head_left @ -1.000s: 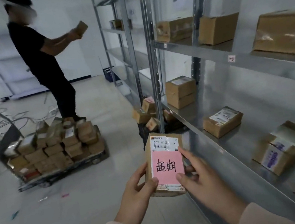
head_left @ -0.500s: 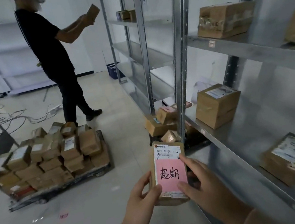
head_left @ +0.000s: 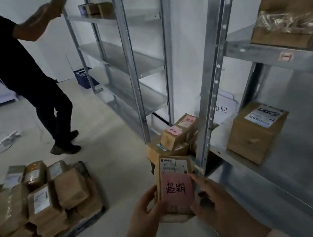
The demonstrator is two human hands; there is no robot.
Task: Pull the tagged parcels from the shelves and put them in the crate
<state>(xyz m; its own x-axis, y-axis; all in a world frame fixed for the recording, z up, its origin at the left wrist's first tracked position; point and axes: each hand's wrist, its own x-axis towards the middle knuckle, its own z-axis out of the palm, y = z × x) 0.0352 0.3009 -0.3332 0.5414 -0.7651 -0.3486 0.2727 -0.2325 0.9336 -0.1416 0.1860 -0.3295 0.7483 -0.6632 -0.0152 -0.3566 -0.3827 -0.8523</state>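
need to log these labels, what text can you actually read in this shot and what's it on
"超期": handwritten on the pink tag of the held parcel.
"退回": on the white sheet.
Too blurred to read: the shipping label on the held parcel, the small tags on the piled parcels, the printed label on the shelf box, the shelf-edge sticker.

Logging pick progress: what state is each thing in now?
Held parcel: pink-tagged, gripped at both side edges.
Left hand: grips its left edge.
Right hand: grips its right edge.
Floor pile: pink-tagged parcels, stacked by the post.
Shelf box: resting upright, no pink tag visible.
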